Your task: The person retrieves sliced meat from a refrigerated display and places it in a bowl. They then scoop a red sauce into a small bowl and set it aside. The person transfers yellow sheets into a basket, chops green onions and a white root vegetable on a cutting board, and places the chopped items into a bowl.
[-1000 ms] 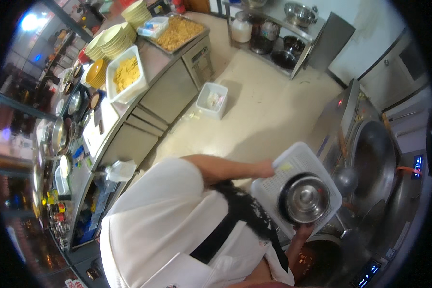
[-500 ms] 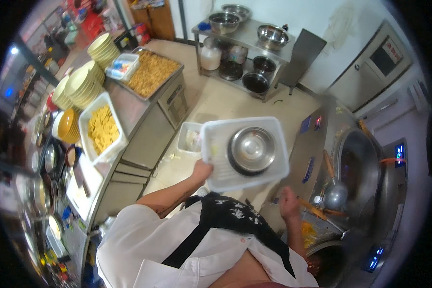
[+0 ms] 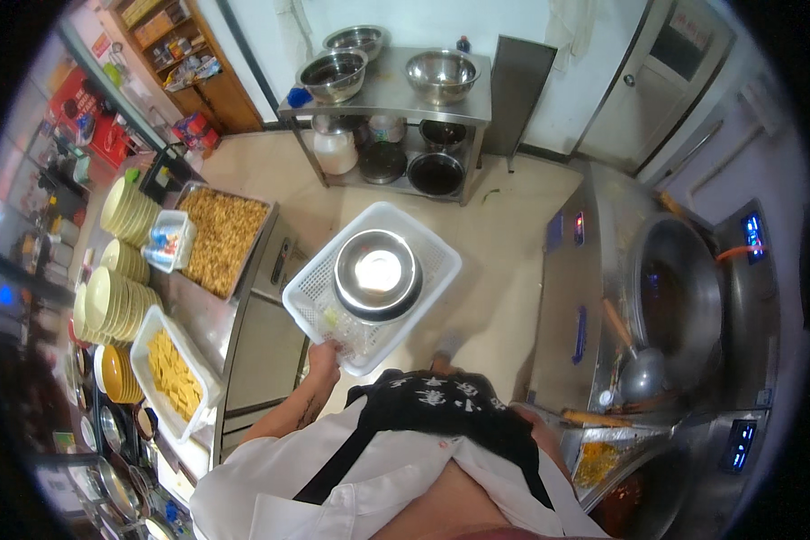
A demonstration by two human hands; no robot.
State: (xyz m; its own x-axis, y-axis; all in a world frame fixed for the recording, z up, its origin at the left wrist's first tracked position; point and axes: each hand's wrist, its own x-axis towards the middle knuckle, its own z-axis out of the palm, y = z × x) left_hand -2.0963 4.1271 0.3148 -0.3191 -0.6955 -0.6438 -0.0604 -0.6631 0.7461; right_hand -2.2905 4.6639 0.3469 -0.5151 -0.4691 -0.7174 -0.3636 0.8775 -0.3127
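Observation:
My left hand (image 3: 326,360) grips the near left edge of a white plastic basket (image 3: 441,261) with perforated sides, its fingers closed round the rim. A shiny steel bowl (image 3: 378,270) sits inside the basket, apparently on top of another, darker-sided vessel. Clear plastic and a small yellowish-green scrap (image 3: 331,317) lie beside the bowl, close to my left hand. My right arm (image 3: 549,441) hangs by my side past the black apron (image 3: 450,405); the right hand itself is hidden.
On the left a steel counter (image 3: 229,315) bears a tray of browned food (image 3: 220,238), stacked plates (image 3: 117,297) and a bin of yellow slices (image 3: 175,373). Ahead stands a steel shelf table (image 3: 387,81) with bowls. On the right are a wok (image 3: 675,288) and a ladle (image 3: 643,373).
The basket has swung left toward the counter with my left hand on it. My right hand has dropped out of view. The whole view has turned to the right and shifted.

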